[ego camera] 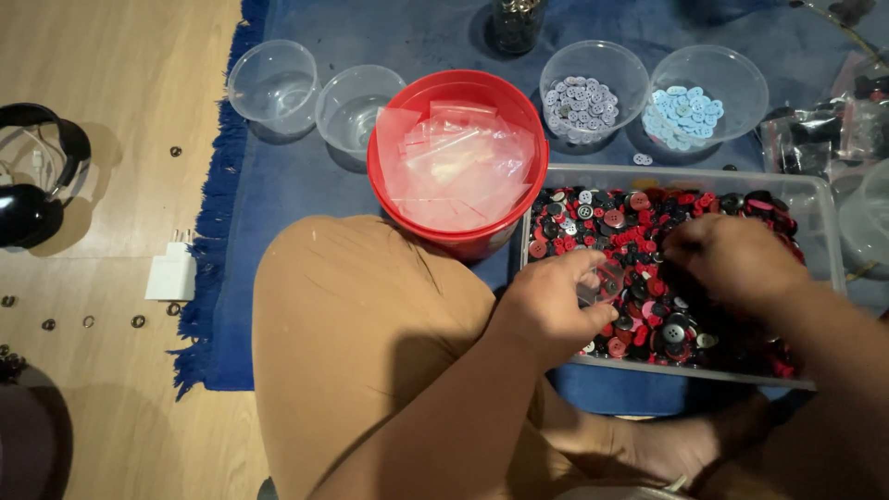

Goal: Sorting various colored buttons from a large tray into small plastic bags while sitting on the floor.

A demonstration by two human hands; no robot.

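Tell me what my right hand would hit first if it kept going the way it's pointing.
Your right hand points down and left into the clear tray, so it would probably meet the red and black buttons first. Depth is hard to judge; it may already touch them.

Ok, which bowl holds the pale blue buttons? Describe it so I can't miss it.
Start at the red bucket full of plastic bags. Two clear bowls sit to its right; take the farther one. Its buttons are pale blue, while the neighbour bowl holds greyish-lilac ones.
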